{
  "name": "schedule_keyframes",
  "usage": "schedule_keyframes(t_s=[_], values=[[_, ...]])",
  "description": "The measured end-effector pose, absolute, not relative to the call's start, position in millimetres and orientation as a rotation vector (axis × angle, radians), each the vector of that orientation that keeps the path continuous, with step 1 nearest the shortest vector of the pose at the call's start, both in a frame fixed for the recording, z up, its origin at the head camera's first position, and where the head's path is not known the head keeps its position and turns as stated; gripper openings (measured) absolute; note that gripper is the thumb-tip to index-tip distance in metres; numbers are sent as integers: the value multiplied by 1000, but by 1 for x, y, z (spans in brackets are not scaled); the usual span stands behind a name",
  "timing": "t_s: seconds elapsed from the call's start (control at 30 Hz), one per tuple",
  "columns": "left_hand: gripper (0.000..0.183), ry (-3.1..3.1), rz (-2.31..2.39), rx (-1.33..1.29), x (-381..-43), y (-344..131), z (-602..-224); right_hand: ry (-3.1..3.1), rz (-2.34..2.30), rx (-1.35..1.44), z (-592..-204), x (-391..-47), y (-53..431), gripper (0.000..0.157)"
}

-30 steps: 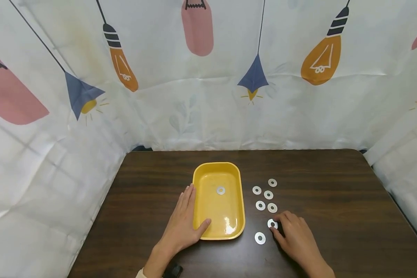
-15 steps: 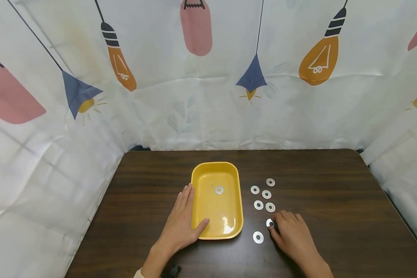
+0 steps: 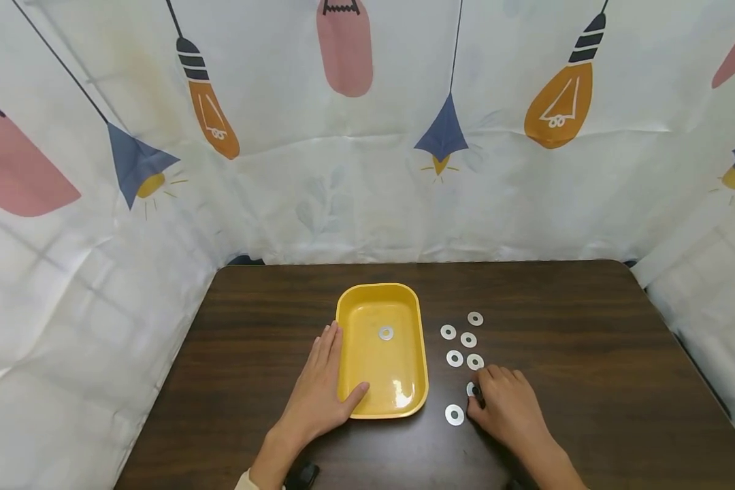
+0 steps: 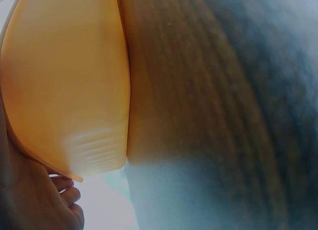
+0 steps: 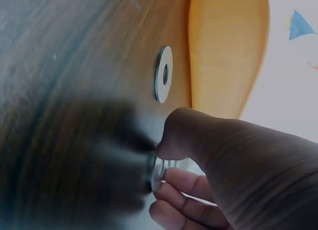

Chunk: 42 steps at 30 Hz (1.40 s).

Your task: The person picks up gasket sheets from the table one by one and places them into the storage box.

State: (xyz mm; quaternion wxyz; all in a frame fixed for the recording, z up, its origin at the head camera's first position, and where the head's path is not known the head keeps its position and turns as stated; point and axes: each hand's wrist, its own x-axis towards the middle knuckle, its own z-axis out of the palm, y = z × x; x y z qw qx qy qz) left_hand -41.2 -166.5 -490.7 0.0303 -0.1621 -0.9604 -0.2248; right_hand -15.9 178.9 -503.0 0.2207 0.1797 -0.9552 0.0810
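My left hand (image 3: 318,388) lies along the left side of a yellow tray (image 3: 341,320), fingers straight against its wall and thumb over the near-left rim. Inside the tray lies one flat metal washer (image 3: 386,333). To the tray's right, my right hand (image 3: 508,408) pinches another washer (image 3: 470,389) at the tabletop. In the right wrist view, thumb and fingertips meet the edges of this pinched washer (image 5: 158,173), which they partly hide. A larger-looking washer (image 3: 454,415) lies flat just left of the right thumb.
Several more washers (image 3: 454,358) lie loose beyond the right hand, right of the tray. All rest on a dark wooden table (image 3: 588,340). A white printed curtain (image 3: 367,204) surrounds its back and sides. A small black object (image 3: 306,473) is beside the left wrist.
My right fingers have closed in over the washer, covering more of it, and moved slightly up and left in view. The left hand stays at the tray. The head view has shifted slightly.
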Motion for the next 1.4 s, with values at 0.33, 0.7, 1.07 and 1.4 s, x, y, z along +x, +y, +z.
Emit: schedule_keyframes(t_s=[0.33,0.7,1.07,1.4], values=[[107,-2979,-722,-477,-40,-167,-490,-2760,346,397,-505,-13,177,26],[108,-3009,-725,-460,-41,-167,-489,-2662,458,428,-514,-12,184,31],[106,-3004,-705,-464,-41,-166,-488,-2656,502,432,-514,-12,184,29],[106,-2998,-713,-452,-40,-166,-489,-2710,526,426,-508,-15,182,25]])
